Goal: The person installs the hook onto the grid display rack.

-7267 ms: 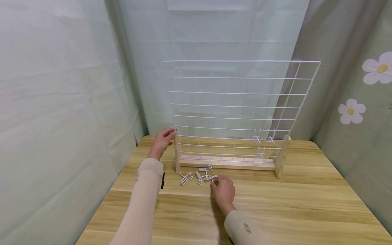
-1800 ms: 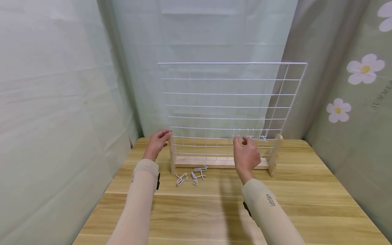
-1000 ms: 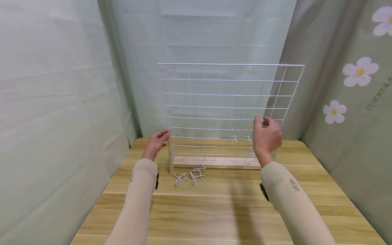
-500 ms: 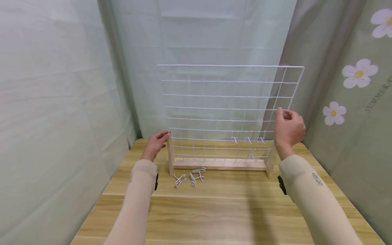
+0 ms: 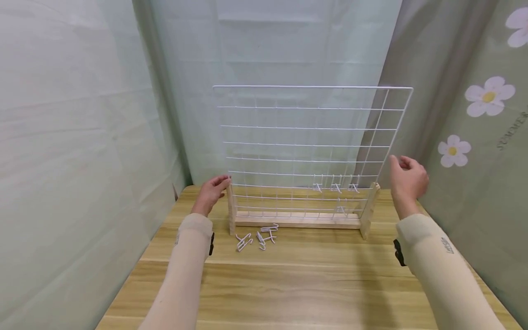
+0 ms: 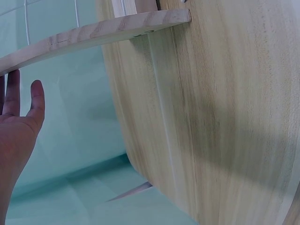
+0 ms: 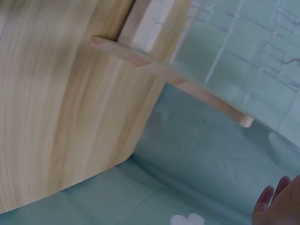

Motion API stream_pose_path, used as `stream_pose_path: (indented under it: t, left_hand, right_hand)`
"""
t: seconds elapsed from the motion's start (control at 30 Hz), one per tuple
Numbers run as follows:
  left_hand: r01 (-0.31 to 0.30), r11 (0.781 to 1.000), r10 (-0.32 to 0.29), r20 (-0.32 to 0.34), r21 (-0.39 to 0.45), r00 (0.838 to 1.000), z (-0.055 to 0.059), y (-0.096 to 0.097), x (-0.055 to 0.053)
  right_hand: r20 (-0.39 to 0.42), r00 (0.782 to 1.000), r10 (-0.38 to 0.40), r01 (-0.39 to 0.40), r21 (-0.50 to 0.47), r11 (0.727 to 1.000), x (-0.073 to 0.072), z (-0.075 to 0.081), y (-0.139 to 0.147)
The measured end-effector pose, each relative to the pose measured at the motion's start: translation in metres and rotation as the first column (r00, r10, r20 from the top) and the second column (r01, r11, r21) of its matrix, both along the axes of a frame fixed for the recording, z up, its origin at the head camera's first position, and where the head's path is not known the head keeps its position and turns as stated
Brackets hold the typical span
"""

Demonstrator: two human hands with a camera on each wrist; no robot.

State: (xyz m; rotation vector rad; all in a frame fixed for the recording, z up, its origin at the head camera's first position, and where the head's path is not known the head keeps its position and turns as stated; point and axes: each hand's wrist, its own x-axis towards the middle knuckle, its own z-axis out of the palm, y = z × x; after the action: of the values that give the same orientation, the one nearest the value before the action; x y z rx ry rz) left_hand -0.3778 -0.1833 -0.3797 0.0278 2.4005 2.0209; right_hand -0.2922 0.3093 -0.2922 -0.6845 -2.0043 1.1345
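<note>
A white wire grid panel [image 5: 305,129] stands upright in a wooden base [image 5: 297,220] with two side posts. Hanging low on its right part are several white wire hooks, three side by side, including a hook [image 5: 336,188], with another hook [image 5: 340,209] below. My left hand [image 5: 210,195] touches the top of the left post [image 5: 231,206], its fingers fairly straight against the wood [image 6: 93,37] in the left wrist view. Past the grid's right edge, my right hand [image 5: 407,183] is raised in the air with loosely bent fingers, holding nothing visible.
Several loose white hooks [image 5: 244,242] lie on the wooden table [image 5: 288,284] in front of the base's left half. A pale cloth [image 5: 82,137] hangs along the left, and a flowered cloth [image 5: 474,206] hangs on the right.
My right hand has moved rightward, from in front of the grid to beyond its right post. Compared with the oldest frame, one more hook hangs there and fewer lie loose. My left hand stays put.
</note>
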Motion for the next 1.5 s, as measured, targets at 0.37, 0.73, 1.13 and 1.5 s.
stream_pose_path:
  t: [0.37,0.73,1.13,1.5]
  left_hand:
    - [0.006,1.000,-0.006,-0.025,0.010,1.000,-0.003,0.000,0.000]
    - [0.010,1.000,-0.010,-0.022,0.004,1.000,-0.002,0.001,-0.002]
    - [-0.012,1.000,0.011,-0.036,-0.003,0.999,-0.003,0.005,-0.004]
    - [-0.018,0.999,0.021,-0.077,0.041,0.997,-0.013,-0.004,0.006]
  right_hand:
    - [0.106,0.940,0.325,-0.325,-0.023,0.945,-0.004,-0.043,0.028]
    - [0.184,0.825,0.535,-0.536,-0.045,0.843,-0.008,-0.067,0.035]
    - [0.173,0.817,0.551,-0.551,-0.050,0.833,-0.008,-0.076,0.038]
    - [0.118,0.835,0.538,-0.526,-0.121,0.842,-0.012,-0.085,0.036]
